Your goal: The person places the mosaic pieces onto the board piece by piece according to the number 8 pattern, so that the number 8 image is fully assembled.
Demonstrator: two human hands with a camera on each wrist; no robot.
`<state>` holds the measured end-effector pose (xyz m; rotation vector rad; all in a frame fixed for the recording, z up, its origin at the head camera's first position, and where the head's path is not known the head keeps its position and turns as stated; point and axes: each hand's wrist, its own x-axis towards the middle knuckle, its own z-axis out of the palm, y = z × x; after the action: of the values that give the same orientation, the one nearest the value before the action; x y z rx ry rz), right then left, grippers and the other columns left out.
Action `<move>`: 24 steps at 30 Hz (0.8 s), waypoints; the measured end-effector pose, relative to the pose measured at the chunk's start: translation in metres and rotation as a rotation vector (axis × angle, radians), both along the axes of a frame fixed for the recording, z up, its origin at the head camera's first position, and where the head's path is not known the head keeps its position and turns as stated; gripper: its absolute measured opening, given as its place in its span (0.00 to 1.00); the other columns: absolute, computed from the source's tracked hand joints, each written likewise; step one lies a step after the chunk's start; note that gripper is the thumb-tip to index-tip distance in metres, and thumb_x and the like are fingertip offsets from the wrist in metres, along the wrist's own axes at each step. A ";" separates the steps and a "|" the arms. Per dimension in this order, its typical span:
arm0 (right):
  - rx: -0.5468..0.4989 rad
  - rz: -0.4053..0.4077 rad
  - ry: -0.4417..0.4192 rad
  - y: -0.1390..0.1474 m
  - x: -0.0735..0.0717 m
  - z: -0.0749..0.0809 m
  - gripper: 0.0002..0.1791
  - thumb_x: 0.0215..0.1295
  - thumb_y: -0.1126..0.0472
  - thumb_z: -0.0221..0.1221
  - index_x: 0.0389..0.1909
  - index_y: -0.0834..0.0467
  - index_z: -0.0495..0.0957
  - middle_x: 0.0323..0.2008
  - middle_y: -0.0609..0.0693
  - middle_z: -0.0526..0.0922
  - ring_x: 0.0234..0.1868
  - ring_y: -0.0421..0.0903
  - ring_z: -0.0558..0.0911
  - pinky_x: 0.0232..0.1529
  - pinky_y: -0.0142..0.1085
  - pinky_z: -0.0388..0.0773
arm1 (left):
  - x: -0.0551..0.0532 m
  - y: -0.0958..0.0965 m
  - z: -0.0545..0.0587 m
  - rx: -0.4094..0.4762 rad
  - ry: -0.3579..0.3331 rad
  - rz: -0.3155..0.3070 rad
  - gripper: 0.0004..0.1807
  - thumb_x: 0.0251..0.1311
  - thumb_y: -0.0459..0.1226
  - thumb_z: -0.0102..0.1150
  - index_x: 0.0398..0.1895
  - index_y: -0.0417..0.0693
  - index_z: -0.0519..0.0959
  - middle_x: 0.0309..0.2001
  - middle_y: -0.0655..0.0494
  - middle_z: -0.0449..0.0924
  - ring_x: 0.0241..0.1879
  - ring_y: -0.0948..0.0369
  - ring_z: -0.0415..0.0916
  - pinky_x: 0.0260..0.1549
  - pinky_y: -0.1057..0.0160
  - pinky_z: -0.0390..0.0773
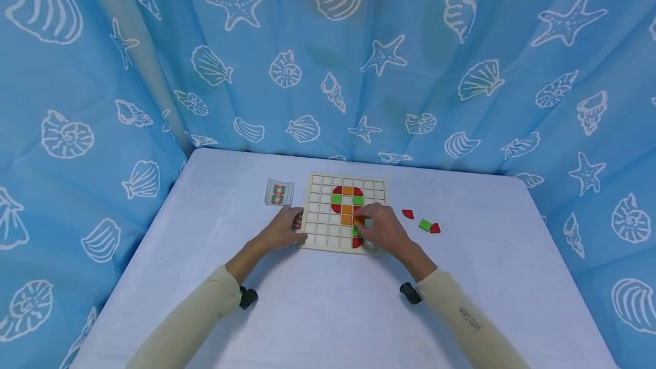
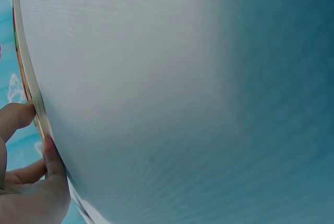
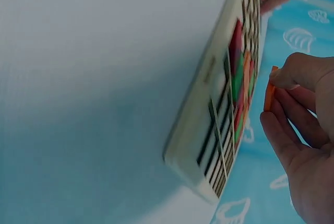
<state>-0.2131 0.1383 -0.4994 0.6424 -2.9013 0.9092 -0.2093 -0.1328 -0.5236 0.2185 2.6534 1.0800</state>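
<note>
A pale wooden grid board (image 1: 322, 239) lies on the table, with red rounded pieces and orange and green squares set in its cells. My left hand (image 1: 282, 228) holds the board's left edge near the front corner; in the left wrist view its thumb and fingers (image 2: 52, 156) meet the rim. Over the right part of the grid is my right hand (image 1: 381, 225), which hides some cells. In the right wrist view, it pinches a thin orange tile (image 3: 270, 91) between thumb and fingertips, held above the board's surface.
Right of the board lie a red quarter-round piece (image 1: 408, 214), a green square (image 1: 425, 225) and another red quarter-round (image 1: 435, 228). A pattern card (image 1: 271, 192) with a printed grid lies at the board's upper left. A blue shell-print curtain (image 1: 343, 95) surrounds the white table (image 1: 318, 300).
</note>
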 end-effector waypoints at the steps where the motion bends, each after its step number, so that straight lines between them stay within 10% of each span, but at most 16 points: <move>1: 0.005 0.006 -0.002 -0.004 0.001 -0.001 0.20 0.53 0.62 0.71 0.50 0.57 0.84 0.46 0.49 0.84 0.50 0.47 0.77 0.50 0.42 0.78 | 0.000 0.000 0.001 -0.003 0.000 0.000 0.39 0.52 0.35 0.72 0.68 0.36 0.65 0.43 0.52 0.66 0.43 0.59 0.66 0.44 0.61 0.71; 24: 0.125 0.196 0.092 -0.028 0.020 -0.015 0.14 0.52 0.62 0.72 0.42 0.57 0.87 0.37 0.45 0.86 0.37 0.40 0.76 0.42 0.32 0.77 | 0.000 -0.002 0.002 0.035 0.019 -0.028 0.38 0.52 0.33 0.71 0.66 0.33 0.66 0.42 0.51 0.66 0.42 0.58 0.65 0.42 0.61 0.71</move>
<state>-0.1933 0.1101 -0.5144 0.9646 -2.8680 0.6969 -0.2088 -0.1349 -0.5215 0.2740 2.6414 1.1221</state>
